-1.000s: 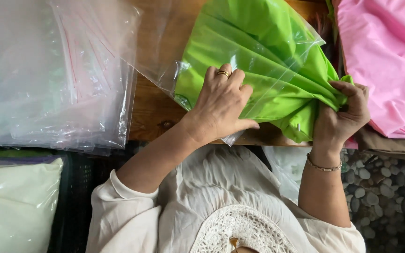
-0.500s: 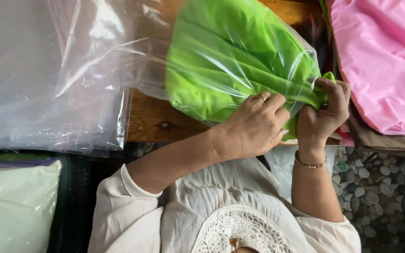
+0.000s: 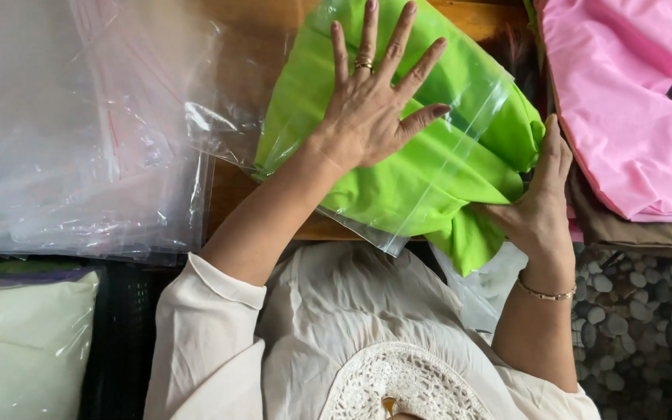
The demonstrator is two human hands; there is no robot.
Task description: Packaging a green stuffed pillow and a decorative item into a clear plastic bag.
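Note:
A folded bright green cloth (image 3: 429,187) lies on the wooden table (image 3: 235,194), most of it inside a clear plastic bag (image 3: 476,117). My left hand (image 3: 371,101) lies flat on top of the bag, fingers spread wide, a ring on one finger. My right hand (image 3: 542,202) presses its open palm against the cloth's right end, where green fabric sticks out of the bag's mouth. A corner of cloth hangs over the table's near edge.
A stack of clear plastic bags (image 3: 79,124) covers the table's left side. Pink cloth (image 3: 624,101) lies at the right over a brown piece (image 3: 631,229). A pale bagged cloth (image 3: 25,342) sits lower left. Pebbled floor (image 3: 647,311) shows at lower right.
Both hands let go of the bunched bag mouth. My left hand moved up and spread flat on the bag; my right hand opened and now pushes against the cloth's end.

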